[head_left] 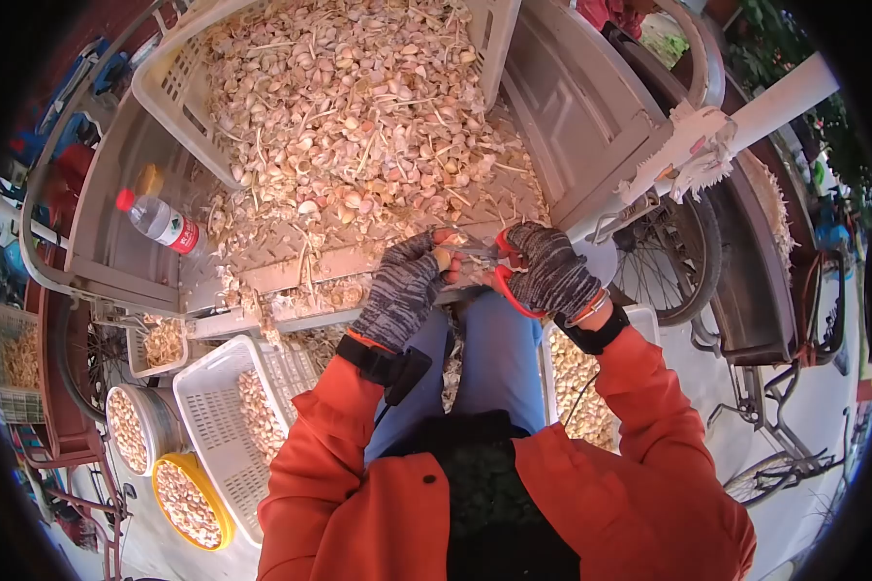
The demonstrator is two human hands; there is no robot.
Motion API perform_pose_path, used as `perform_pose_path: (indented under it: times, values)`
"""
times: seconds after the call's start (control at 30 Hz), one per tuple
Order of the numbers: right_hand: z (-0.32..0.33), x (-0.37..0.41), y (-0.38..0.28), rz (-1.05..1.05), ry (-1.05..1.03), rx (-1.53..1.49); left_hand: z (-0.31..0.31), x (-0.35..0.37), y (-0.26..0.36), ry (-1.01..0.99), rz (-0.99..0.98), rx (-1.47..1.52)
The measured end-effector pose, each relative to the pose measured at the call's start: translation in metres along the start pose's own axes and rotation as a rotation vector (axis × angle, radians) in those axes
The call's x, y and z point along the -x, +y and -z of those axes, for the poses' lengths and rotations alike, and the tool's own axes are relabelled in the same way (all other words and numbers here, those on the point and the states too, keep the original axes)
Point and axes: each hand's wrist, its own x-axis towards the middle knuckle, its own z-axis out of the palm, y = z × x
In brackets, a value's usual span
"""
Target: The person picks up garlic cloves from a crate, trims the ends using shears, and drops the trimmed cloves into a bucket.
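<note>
The left hand (404, 290), in a grey glove, pinches a small piece of garlic (443, 259) tight in its fingertips. The right hand (552, 276) is closed around red scissors (501, 279), and their blades are right at the garlic, between the two hands. Just past them a big garlic pile (358, 136) lies on the cart bed (576, 111) (much of it sits in a tipped white crate (170, 92)). Near on the left, a white basket (199, 397), a grey bucket (160, 421) and a yellow bucket (215, 508) all hold garlic. A water bottle (160, 223) lies far left.
</note>
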Motion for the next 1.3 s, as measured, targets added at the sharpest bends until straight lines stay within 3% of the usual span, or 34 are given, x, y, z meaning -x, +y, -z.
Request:
perform_pose_path:
  times: [0.17,0.23,0.27,0.3,0.37,0.4,0.43,0.5,0.53,0.6,0.63,0.7,0.83,0.87,0.9,0.97,1.03,1.07,1.1,1.17,1.23,1.3]
  values:
    - [0.002,0.017,-0.001,-0.125,-0.133,-0.085,0.001,0.005,-0.007,0.007,-0.039,-0.297]
    - [-0.002,0.020,0.005,-0.494,-0.450,-0.488,0.008,0.006,-0.008,-0.023,-0.032,-0.374]
    - [-0.004,0.017,0.008,-0.509,-0.457,-0.487,0.013,0.006,-0.006,-0.014,-0.008,-0.388]
    - [-0.010,0.012,0.019,-0.512,-0.464,-0.485,0.019,0.003,-0.004,-0.010,-0.006,-0.381]
    - [-0.027,-0.008,0.050,-0.111,-0.048,-0.254,0.036,-0.004,0.004,-0.050,-0.045,-0.203]
    - [-0.016,-0.026,0.047,-0.616,-0.080,-0.773,0.051,-0.008,0.007,-0.013,-0.032,-0.214]
    - [-0.011,-0.044,0.054,-0.712,-0.053,-0.828,0.060,-0.011,0.012,-0.007,-0.029,-0.213]
    - [-0.009,-0.074,0.058,-0.533,-0.038,-0.188,0.068,-0.019,0.020,-0.060,-0.103,0.052]
    - [-0.017,-0.081,0.057,-0.537,-0.045,-0.189,0.067,-0.025,0.026,-0.040,-0.074,0.019]
    - [-0.039,-0.097,0.056,-0.275,0.103,-0.002,0.059,-0.036,0.029,0.023,-0.070,-0.036]
    - [-0.046,-0.099,0.055,-0.276,0.096,-0.005,0.058,-0.041,0.028,0.081,-0.062,-0.095]
    - [-0.060,-0.100,0.056,-0.158,0.051,-0.338,0.058,-0.050,0.025,0.040,-0.056,-0.128]
    - [-0.085,-0.096,0.039,-0.038,0.037,-0.480,0.054,-0.051,0.021,0.047,-0.054,-0.316]
    - [-0.077,-0.094,0.027,0.014,0.073,-0.314,0.054,-0.049,0.020,0.024,-0.023,-0.361]
    - [-0.067,-0.087,0.014,0.017,0.075,-0.312,0.054,-0.049,0.020,0.002,0.007,-0.406]
    - [-0.046,-0.068,-0.008,-0.136,-0.082,-0.635,0.067,-0.049,0.028,0.068,-0.038,-0.410]
    - [-0.024,-0.044,-0.020,-0.077,-0.301,-0.667,0.072,-0.047,0.042,0.209,-0.123,-0.420]
    - [-0.021,-0.040,-0.018,-0.145,-0.322,-0.686,0.065,-0.047,0.047,0.207,-0.170,-0.384]
    - [-0.017,-0.048,-0.006,-0.045,-0.255,-0.322,0.065,-0.051,0.044,0.206,-0.160,-0.384]
    - [-0.036,-0.060,0.037,-0.119,0.074,-0.157,0.067,-0.070,0.044,0.038,-0.105,-0.529]
    - [-0.052,-0.085,0.059,-0.154,0.152,-0.150,0.054,-0.090,0.043,0.077,-0.115,-0.670]
    - [-0.067,-0.098,0.068,-0.206,0.227,-0.147,0.040,-0.103,0.043,0.095,-0.358,-1.599]
